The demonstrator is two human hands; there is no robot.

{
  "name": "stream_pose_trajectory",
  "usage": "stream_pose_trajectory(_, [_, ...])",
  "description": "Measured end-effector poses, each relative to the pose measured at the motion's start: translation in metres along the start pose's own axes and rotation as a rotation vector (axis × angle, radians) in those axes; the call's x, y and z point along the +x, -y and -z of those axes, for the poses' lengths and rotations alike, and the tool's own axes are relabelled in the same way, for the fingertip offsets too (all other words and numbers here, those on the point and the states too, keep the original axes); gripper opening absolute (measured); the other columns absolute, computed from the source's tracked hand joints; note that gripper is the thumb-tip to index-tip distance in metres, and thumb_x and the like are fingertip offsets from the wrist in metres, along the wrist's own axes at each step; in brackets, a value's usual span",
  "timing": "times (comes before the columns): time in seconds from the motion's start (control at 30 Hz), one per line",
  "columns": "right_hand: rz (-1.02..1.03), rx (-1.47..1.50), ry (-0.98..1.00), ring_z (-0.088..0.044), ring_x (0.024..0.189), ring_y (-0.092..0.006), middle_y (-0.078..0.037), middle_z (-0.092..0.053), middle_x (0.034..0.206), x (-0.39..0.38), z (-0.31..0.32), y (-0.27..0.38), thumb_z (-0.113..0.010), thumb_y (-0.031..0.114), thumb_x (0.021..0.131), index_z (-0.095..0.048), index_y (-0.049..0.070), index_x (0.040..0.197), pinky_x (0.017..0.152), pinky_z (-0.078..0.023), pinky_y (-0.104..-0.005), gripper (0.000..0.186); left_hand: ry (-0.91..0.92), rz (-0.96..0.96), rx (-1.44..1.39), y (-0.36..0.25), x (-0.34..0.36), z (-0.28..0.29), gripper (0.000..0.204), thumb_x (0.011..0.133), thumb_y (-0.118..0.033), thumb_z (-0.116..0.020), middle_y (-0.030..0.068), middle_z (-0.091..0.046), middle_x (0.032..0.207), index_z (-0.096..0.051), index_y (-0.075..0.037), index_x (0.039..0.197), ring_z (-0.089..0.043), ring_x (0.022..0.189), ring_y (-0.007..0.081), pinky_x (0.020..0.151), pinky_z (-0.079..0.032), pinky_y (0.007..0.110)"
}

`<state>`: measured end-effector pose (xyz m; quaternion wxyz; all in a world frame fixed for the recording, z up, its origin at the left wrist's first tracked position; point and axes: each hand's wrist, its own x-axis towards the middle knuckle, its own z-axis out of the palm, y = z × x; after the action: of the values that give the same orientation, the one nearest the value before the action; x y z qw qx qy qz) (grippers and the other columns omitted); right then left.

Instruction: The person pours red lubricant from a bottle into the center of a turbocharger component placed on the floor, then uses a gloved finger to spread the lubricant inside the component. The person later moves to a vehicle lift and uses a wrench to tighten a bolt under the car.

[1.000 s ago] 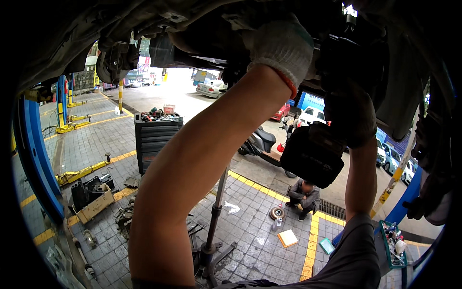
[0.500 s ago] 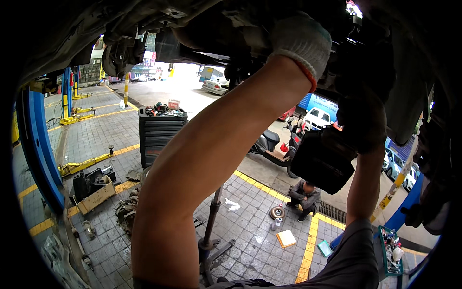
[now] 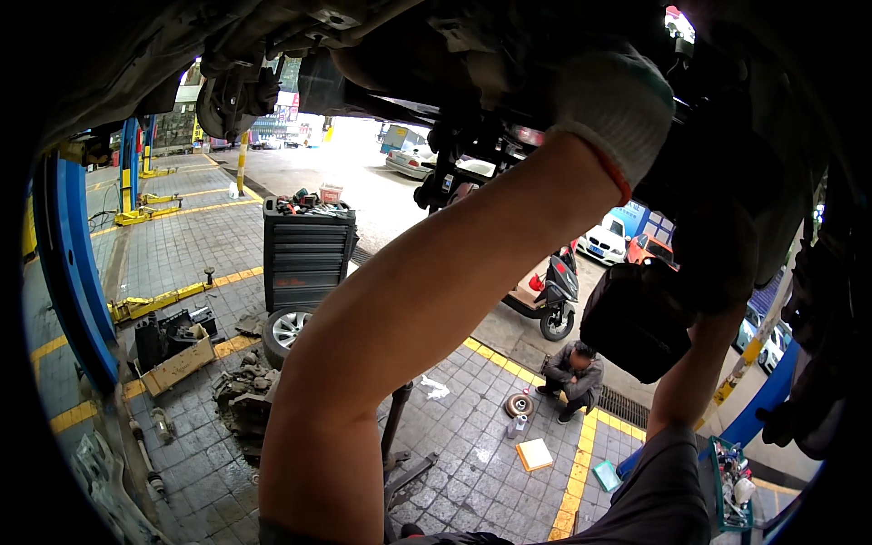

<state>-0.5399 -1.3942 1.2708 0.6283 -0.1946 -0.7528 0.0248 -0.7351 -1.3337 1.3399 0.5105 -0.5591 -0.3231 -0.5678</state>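
Observation:
Overhead is the dark underside of a raised vehicle (image 3: pixel 400 68). My left arm crosses the view, and my left hand (image 3: pixel 622 104), in a whitish knit glove with an orange cuff, reaches up among the parts there. Shadow hides its fingers. On the right, my right hand (image 3: pixel 718 259) is raised in deep shadow, closed around what looks like a cordless power tool. The tool's blocky black battery base (image 3: pixel 636 322) hangs below the hand, while its upper end is lost in the dark.
A black tool cabinet (image 3: pixel 309 259) with tools on top stands left of centre. A person (image 3: pixel 574 377) squats beyond the yellow floor line. Blue lift posts (image 3: pixel 77 272) rise at the left. A scooter (image 3: pixel 554 295) and a teal tool tray (image 3: pixel 729 486) are at the right.
My left hand has moved right and slightly down under the vehicle. The power tool in my right hand has shifted right and slightly down too. The background has shifted slightly.

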Motion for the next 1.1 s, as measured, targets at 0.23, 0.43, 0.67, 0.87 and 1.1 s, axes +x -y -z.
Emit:
stream_pose_trajectory(0.23, [-0.205,0.453,-0.248,-0.049,0.049,-0.0094,-0.005,-0.065,0.077,-0.037,0.039,0.011,-0.049,0.038,0.113,-0.051,-0.006,0.154,0.046,-0.041,-0.0232,0.06,-0.024,0.035,0.015,-0.038,-0.006,0.076,0.017,0.098,-0.019,-0.063,0.013,-0.07,0.094,-0.073,-0.006,0.101,-0.074,0.071,0.0235,0.053,-0.059,0.039])
stream_pose_trajectory(0.43, [-0.33,0.8,-0.229,-0.062,0.09,-0.0151,-0.016,-0.065,0.135,-0.107,-0.026,-0.053,-0.041,0.032,0.116,-0.045,-0.003,0.158,0.069,-0.051,-0.0253,0.055,-0.029,0.09,-0.052,-0.016,-0.102,0.096,0.028,0.101,-0.025,-0.066,0.0144,-0.066,0.088,-0.067,0.003,0.1,-0.069,0.063,0.0204,0.051,-0.052,0.032])
stream_pose_trajectory(0.67, [-0.496,0.55,0.314,-0.065,0.099,-0.0172,-0.015,-0.067,0.129,-0.217,-0.049,-0.078,-0.053,0.022,0.11,-0.045,-0.004,0.157,0.078,-0.056,-0.0263,0.054,-0.152,0.602,-0.536,-0.05,-0.268,0.136,0.028,0.093,-0.021,-0.067,0.0227,-0.071,0.102,-0.072,0.003,0.108,-0.07,0.08,0.0254,0.056,-0.054,0.042])
stream_pose_trajectory(0.87, [-0.621,0.653,0.589,-0.068,0.084,-0.0162,-0.016,-0.069,0.123,-0.277,-0.112,-0.072,-0.059,0.019,0.107,-0.04,-0.006,0.159,0.067,-0.056,-0.0269,0.061,0.365,0.614,-0.45,-0.004,-0.347,0.241,0.029,0.097,-0.022,-0.068,0.0206,-0.072,0.107,-0.071,0.0,0.116,-0.071,0.088,0.0253,0.067,-0.055,0.039])
stream_pose_trajectory(1.1, [-0.604,0.688,0.697,-0.072,0.074,-0.0161,-0.018,-0.071,0.119,-0.289,-0.179,-0.063,-0.067,0.016,0.103,-0.038,-0.009,0.16,0.06,-0.058,-0.0274,0.069,0.868,0.595,-0.548,0.082,-0.333,0.322,0.032,0.101,-0.024,-0.069,0.0181,-0.074,0.113,-0.07,-0.004,0.125,-0.072,0.098,0.0251,0.079,-0.057,0.037])
